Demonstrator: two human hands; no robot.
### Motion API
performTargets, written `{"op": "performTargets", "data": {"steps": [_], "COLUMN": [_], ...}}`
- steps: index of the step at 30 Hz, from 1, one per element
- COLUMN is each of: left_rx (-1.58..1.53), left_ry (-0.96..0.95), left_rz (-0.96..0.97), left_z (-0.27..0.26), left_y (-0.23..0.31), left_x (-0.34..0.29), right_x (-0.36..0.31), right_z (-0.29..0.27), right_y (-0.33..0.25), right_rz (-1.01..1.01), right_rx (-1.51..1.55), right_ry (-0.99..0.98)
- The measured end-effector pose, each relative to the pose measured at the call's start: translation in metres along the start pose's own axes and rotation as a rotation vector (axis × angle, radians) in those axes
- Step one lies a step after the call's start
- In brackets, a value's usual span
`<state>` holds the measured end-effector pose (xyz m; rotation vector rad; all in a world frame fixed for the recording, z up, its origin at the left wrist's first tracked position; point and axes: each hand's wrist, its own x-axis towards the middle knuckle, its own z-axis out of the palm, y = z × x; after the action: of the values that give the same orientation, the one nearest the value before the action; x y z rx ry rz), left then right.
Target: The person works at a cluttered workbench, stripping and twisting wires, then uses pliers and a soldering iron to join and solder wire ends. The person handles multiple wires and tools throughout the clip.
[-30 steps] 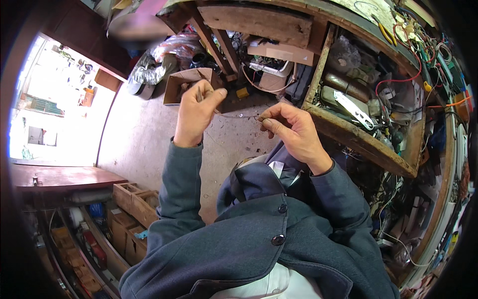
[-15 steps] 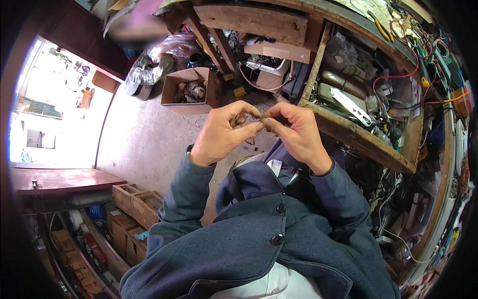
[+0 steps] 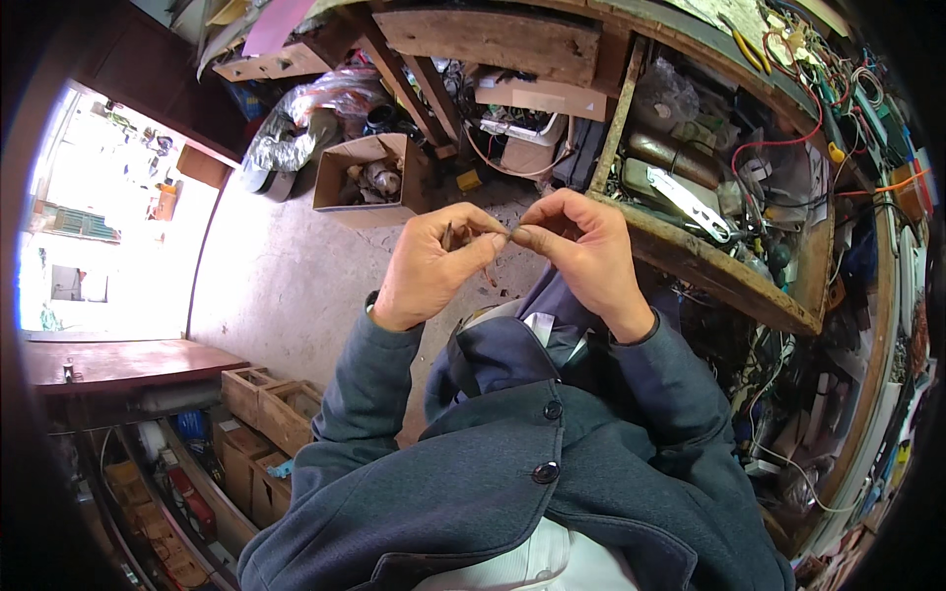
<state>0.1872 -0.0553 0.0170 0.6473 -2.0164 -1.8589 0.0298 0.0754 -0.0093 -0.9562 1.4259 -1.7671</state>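
Both hands are raised in front of my jacket, fingertips meeting above the floor. My left hand is closed in a pinch of thumb and forefinger, its other fingers curled, with a small dark sliver showing among them. Opposite it, my right hand pinches with thumb and forefinger at the same spot. Whatever sits between the fingertips is tiny and mostly covered, so its kind cannot be made out. Just to the right of my right hand is the front board of an open wooden drawer.
The drawer holds a white slotted metal piece, a brown case and plastic bags. Yellow-handled pliers and wires lie on the bench. A cardboard box stands on the floor ahead. Wooden crates are at the left.
The pinched fingertips have shifted slightly left, and my left fingers have turned a little, showing the dark sliver more. The pink thing at the top left has moved up, uncovering a wooden drawer.
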Motion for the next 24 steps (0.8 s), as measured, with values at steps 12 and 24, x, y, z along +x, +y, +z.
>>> {"op": "performTargets", "data": {"steps": [12, 24], "left_rx": [-0.043, 0.329], "left_ry": [0.123, 0.127], "left_rz": [0.073, 0.087], "left_z": [0.015, 0.026], "left_y": [-0.003, -0.006], "left_x": [-0.006, -0.006], "right_x": [-0.011, -0.004], "right_z": [0.015, 0.006], "right_y": [-0.009, 0.005], "right_rz": [-0.027, -0.482], "right_rx": [-0.161, -0.603], "right_ry": [0.034, 0.04]}}
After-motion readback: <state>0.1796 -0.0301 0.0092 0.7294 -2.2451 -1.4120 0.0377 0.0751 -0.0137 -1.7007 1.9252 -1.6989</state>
